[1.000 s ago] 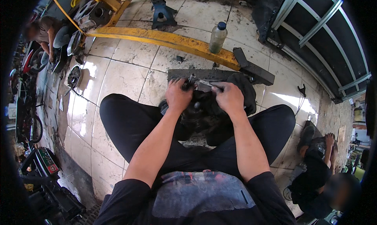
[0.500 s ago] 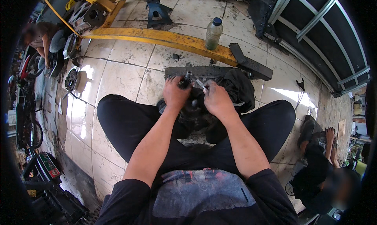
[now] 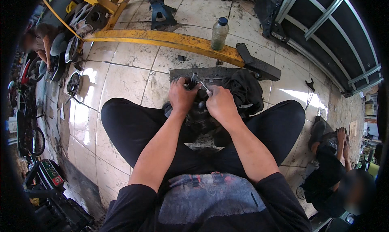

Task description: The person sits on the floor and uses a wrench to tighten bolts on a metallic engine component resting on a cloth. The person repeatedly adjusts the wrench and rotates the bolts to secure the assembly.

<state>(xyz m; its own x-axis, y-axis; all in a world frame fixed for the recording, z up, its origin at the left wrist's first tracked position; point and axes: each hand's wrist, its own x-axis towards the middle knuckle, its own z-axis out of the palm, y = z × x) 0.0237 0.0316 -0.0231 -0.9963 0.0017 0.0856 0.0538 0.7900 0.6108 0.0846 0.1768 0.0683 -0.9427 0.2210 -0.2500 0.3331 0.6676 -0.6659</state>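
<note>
My left hand [image 3: 183,96] is closed round a small dark metal part with a greyish upright end [image 3: 194,76], just above my lap. Across from it, my right hand [image 3: 221,106] grips a slim metal rod [image 3: 204,85], its tip angled toward that part. The rod's exact kind cannot be made out. Below and between my hands sits a larger, dark, greasy mechanical assembly [image 3: 199,116] between my legs, partly hidden by the hands. A crumpled black cloth [image 3: 247,92] lies just to the right of my right hand.
A dark flat slab [image 3: 176,73] lies beyond my hands. Farther off runs a yellow steel beam [image 3: 162,38] with a capped bottle [image 3: 220,33] by it and a dark stand [image 3: 160,15] behind. Two people sit working, one far left [image 3: 48,41], one lower right [image 3: 328,183].
My right hand has shifted slightly left and down, and the rod now shows thinner and more tilted beside the part. My left hand stays almost in place, thumb closer to the rod.
</note>
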